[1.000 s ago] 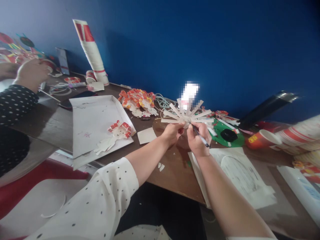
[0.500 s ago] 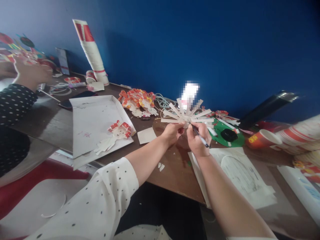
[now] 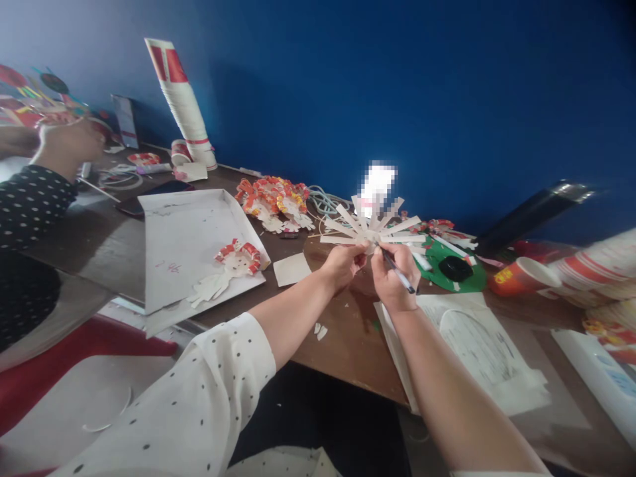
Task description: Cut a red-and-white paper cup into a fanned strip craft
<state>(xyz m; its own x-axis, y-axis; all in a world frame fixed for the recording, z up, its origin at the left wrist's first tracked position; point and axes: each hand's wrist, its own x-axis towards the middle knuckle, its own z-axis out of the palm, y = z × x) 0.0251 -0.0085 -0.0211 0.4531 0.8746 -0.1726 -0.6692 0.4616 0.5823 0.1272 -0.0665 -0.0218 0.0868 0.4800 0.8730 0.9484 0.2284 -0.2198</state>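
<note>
A paper cup cut into white strips (image 3: 348,228) fans out above the brown table, its strips spread around a small round centre. My left hand (image 3: 344,266) pinches it by the lower left edge. In my right hand (image 3: 396,273) is a pen (image 3: 401,279), gripped for writing, with its tip at the round centre and its dark end slanting down to the right. My fingers hide part of the centre. On a white box lid (image 3: 173,232) to the left lies a finished paper figure (image 3: 239,257) with red-and-white curls and a drawn face.
Several red and orange paper figures (image 3: 275,195) are heaped at the back. A tall cup stack (image 3: 186,109) leans left; more cups (image 3: 527,278) lie right, near a green disc (image 3: 470,278) and paper sheets (image 3: 477,344). At far left, a co-worker's hand (image 3: 67,142) holds colourful pieces.
My hands, the pen and the cut cup stay almost in place. The co-worker's hand at far left has shifted slightly.
</note>
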